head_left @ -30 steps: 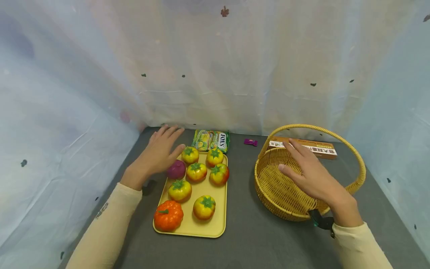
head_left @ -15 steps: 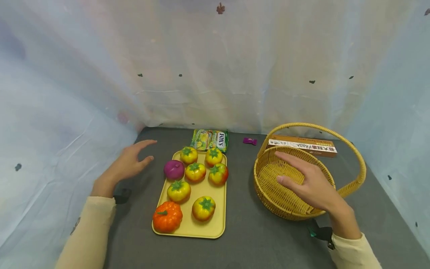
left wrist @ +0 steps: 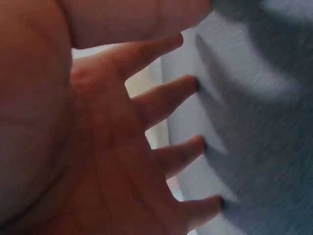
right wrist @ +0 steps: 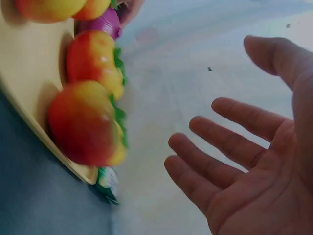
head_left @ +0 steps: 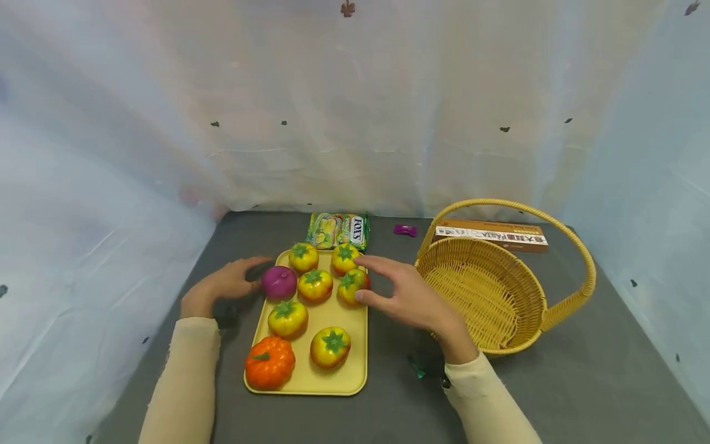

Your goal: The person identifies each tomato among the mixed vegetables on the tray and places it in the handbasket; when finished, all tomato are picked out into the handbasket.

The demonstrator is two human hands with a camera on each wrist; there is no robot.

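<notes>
1. Pale draped sheeting (head_left: 333, 92) is hanging behind a grey worktop (head_left: 399, 407), where I am seeing a yellow tray (head_left: 355, 357).
2. Six tomatoes (head_left: 315, 286) are lying on the tray, with an orange pumpkin (head_left: 270, 362) occupying its near-left corner.
3. One purple onion (head_left: 279, 283) is sitting at the tray's far-left edge. Just beside it the person's left grip (head_left: 227, 282), a bare hand, is spreading its fingers apart and holding nothing; I am not managing to tell whether its thumb is touching the onion.
4. Over the tray's right edge, the right grip (head_left: 407, 296) is hovering near the two far-right tomatoes, thumb and fingers standing wide apart, gripping nothing.
5. Farther right, a wicker basket (head_left: 471, 290) is standing before a pasta box (head_left: 490, 235).
6. Behind the tray, a green FOX'S packet (head_left: 338, 230) is lying, with a purple sweet (head_left: 405, 230) resting to its right.
</notes>
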